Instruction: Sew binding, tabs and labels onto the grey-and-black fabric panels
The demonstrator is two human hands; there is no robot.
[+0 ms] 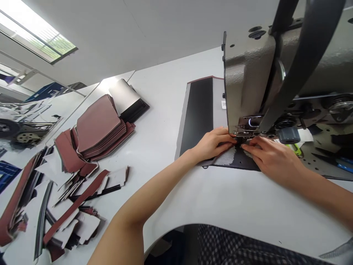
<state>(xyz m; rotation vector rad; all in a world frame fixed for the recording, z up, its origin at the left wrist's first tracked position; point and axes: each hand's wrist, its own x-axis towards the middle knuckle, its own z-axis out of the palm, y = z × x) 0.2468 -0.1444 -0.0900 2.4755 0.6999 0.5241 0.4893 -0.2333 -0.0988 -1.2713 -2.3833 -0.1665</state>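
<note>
My left hand [213,144] and my right hand [271,157] meet under the head of a grey sewing machine [250,73]. Both press with closed fingertips on a flat dark piece with a grey-white edge [234,159] that lies at the presser foot [242,137]. The left fingers pinch its left side, the right fingers hold its right side just before the needle. A long black panel with a maroon rim [198,114] stretches away behind the left hand on the white table [220,202].
A stack of maroon leather pieces [96,129] and a black-and-silver stack [128,99] lie at the left. Loose maroon, black and white strips and scraps [68,209] cover the near left. A green-handled tool [295,149] and machine parts sit at the right.
</note>
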